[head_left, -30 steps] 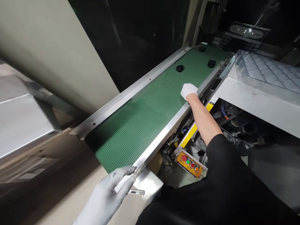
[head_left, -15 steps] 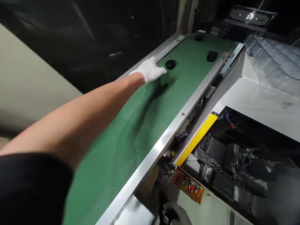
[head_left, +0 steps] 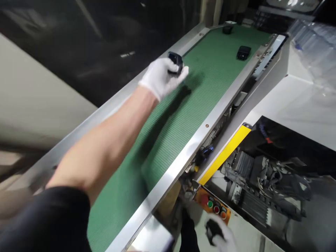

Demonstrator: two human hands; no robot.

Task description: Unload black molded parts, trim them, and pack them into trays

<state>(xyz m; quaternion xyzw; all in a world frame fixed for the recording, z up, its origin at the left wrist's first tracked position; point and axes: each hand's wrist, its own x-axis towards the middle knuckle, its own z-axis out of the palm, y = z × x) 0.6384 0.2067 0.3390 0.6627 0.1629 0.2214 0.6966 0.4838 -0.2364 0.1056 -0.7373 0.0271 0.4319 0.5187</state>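
My left hand (head_left: 160,77), in a white glove, is closed around a small black boxy part (head_left: 175,62), holding it above the green ribbed conveyor belt (head_left: 199,87). Thumb and fingers grip its sides, and its shadow falls on the belt. Low in the view, my right hand (head_left: 223,232), gloved in white too, is wrapped around a dark part (head_left: 213,231); motion blur hides its details. Beside that hand is an orange button panel (head_left: 207,199). Farther along the belt lie another black part (head_left: 243,52) and a dark piece (head_left: 227,29) at the far end.
A metal rail (head_left: 183,150) edges the belt. To the right stands a white machine with a yellow strip (head_left: 225,154) and an opening showing dark mechanisms (head_left: 262,182). Clear plastic trays (head_left: 315,45) rest on top of it. A dark panel (head_left: 118,42) runs along the left.
My left hand has taken hold of the nearest black part and lifted it off the belt. My right hand, with its dark part, has moved up and right into fuller view.
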